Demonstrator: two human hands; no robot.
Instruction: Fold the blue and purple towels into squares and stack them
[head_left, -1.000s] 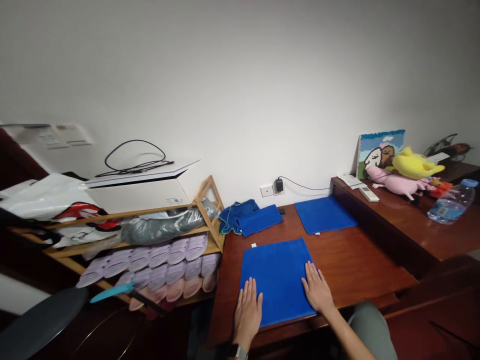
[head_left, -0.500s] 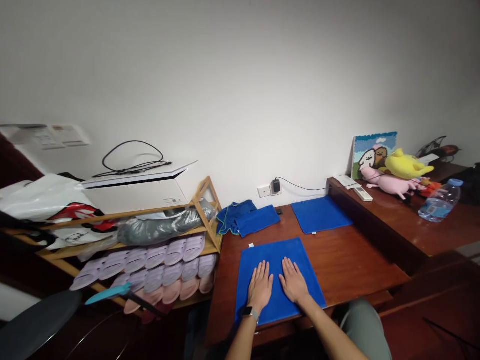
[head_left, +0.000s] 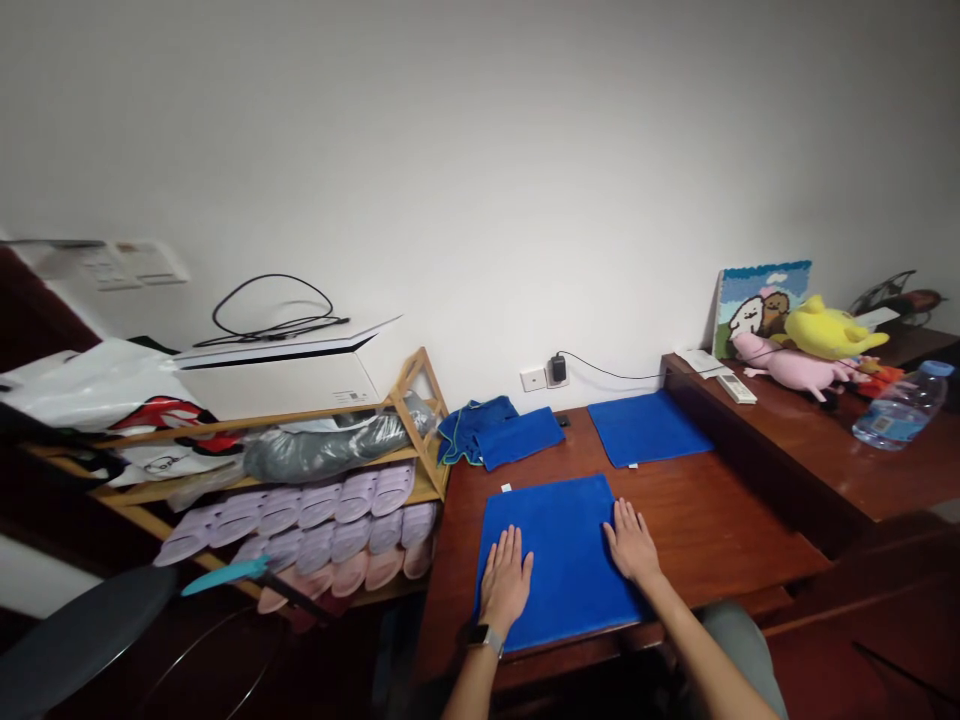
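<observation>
A blue cloth lies spread out flat on the brown wooden table, a small white tag at its far left corner. My left hand rests flat on the cloth's left part, fingers stretched forward, a watch on the wrist. Over the cloth's right edge lies my right hand, palm down with fingers slightly spread. Farther back are a folded blue cloth, a crumpled dark blue cloth beside it, and another flat blue cloth to the right.
Left of the table stands a wooden rack with slippers and a white box. A raised ledge on the right bears a remote, plush toys and a plastic bottle. A charger sits in the wall socket.
My hands have moved apart across the cloth: the right one slid outward to its right edge, the left one slightly left. The view has shifted a little.
</observation>
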